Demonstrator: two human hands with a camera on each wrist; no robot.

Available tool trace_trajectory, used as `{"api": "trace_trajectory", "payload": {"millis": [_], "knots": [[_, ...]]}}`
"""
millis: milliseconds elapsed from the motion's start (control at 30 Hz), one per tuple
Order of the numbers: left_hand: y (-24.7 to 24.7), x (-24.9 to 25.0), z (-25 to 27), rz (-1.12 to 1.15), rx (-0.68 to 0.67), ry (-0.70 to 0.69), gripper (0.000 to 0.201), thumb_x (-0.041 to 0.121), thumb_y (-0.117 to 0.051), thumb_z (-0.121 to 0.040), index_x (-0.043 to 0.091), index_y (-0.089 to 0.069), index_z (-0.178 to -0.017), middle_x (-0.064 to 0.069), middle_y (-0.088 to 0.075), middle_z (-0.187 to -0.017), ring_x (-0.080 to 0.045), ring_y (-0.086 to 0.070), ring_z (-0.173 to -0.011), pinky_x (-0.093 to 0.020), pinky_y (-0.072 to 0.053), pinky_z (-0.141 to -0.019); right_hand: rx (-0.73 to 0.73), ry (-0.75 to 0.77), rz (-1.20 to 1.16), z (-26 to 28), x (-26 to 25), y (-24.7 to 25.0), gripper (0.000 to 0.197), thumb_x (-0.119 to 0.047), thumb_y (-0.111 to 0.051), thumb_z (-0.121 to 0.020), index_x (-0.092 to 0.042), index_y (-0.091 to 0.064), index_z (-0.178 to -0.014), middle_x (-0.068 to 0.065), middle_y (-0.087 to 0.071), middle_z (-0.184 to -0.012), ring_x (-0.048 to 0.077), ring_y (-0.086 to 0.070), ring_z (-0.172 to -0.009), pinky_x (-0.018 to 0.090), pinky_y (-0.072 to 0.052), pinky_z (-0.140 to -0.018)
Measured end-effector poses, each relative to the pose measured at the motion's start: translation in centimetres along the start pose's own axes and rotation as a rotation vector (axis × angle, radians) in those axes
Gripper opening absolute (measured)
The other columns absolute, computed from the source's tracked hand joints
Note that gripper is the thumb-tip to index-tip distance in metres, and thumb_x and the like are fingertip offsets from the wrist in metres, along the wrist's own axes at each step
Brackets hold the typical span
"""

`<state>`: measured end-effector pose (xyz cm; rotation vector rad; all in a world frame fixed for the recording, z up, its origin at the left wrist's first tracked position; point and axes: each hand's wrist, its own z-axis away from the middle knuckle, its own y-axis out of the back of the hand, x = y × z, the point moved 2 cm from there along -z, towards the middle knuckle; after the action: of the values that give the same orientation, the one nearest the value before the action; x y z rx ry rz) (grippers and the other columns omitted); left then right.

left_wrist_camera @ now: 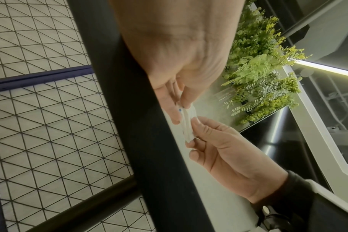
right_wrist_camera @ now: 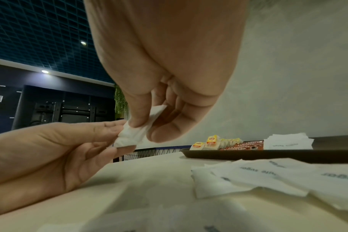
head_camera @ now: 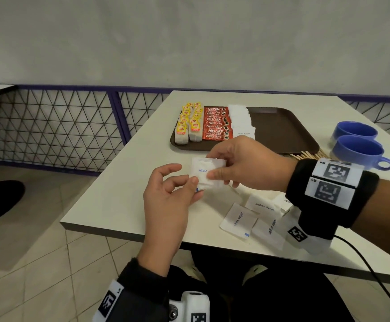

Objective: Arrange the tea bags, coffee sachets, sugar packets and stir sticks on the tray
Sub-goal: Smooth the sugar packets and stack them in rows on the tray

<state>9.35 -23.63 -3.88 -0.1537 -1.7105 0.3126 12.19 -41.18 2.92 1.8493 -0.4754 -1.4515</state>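
Both hands hold white sugar packets [head_camera: 206,174] above the table's near left part. My right hand [head_camera: 214,167] pinches them from the right, thumb on top; my left hand [head_camera: 195,184] pinches their lower left corner. The wrist views show the same packets [left_wrist_camera: 188,124] [right_wrist_camera: 135,133] edge-on between the fingers of both hands. On the brown tray [head_camera: 280,129] lie yellow-tagged tea bags [head_camera: 188,124], red coffee sachets [head_camera: 217,124] and a row of sugar packets [head_camera: 241,122]. Several loose sugar packets [head_camera: 254,219] lie on the table under my right wrist. Wooden stir sticks [head_camera: 310,155] stick out by the tray's near right corner.
Two blue cups [head_camera: 357,145] stand right of the tray. The white table [head_camera: 124,196] ends just left of and below my left hand. A wire-mesh railing [head_camera: 49,126] runs behind the table on the left. The tray's right half is bare.
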Motion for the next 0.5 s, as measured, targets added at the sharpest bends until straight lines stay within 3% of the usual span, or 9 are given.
{"api": "trace_trajectory", "payload": {"millis": [133, 333, 433, 500], "knots": [[0.0, -0.1, 0.2, -0.045, -0.008, -0.013, 0.033, -0.001, -0.074, -0.087, 0.017, -0.06, -0.111, -0.008, -0.074, -0.082, -0.02, -0.076, -0.083, -0.03, -0.062, -0.072, -0.019, -0.036, -0.022, 0.0, 0.2, 0.3, 0.019, -0.028, -0.081, -0.085, -0.014, -0.073, -0.097, 0.005, -0.075, -0.078, 0.02, -0.071, -0.065, 0.034, -0.06, -0.057], [-0.3, 0.1, 0.6, -0.104, -0.077, -0.026, 0.033, -0.006, -0.073, -0.086, 0.016, -0.063, -0.108, -0.011, -0.071, -0.087, -0.02, -0.076, -0.079, -0.024, -0.061, -0.07, -0.217, -0.036, 0.13, -0.1, -0.3, 1.5, 0.006, -0.029, -0.077, -0.089, -0.026, -0.073, -0.088, -0.014, -0.068, -0.063, 0.001, -0.06, -0.055, 0.013, -0.044, -0.052], [0.1, 0.2, 0.6, -0.17, -0.212, -0.056, 0.037, -0.013, -0.069, -0.085, 0.019, -0.063, -0.103, -0.007, -0.075, -0.088, -0.021, -0.076, -0.08, -0.029, -0.061, -0.077, -0.316, -0.078, 0.245, -0.4, -0.3, 3.2, 0.013, -0.034, -0.076, -0.09, -0.032, -0.068, -0.08, -0.015, -0.068, -0.066, 0.001, -0.06, -0.059, 0.014, -0.046, -0.057], [1.1, 0.4, 0.0, -0.285, -0.281, -0.151, 0.044, -0.013, -0.069, -0.085, 0.03, -0.066, -0.095, 0.001, -0.077, -0.092, -0.017, -0.075, -0.086, -0.025, -0.058, -0.082, -0.314, -0.153, 0.325, -1.3, 0.6, 5.8, 0.014, -0.039, -0.075, -0.09, -0.032, -0.068, -0.079, -0.012, -0.069, -0.07, 0.002, -0.061, -0.061, 0.017, -0.047, -0.059]]}}
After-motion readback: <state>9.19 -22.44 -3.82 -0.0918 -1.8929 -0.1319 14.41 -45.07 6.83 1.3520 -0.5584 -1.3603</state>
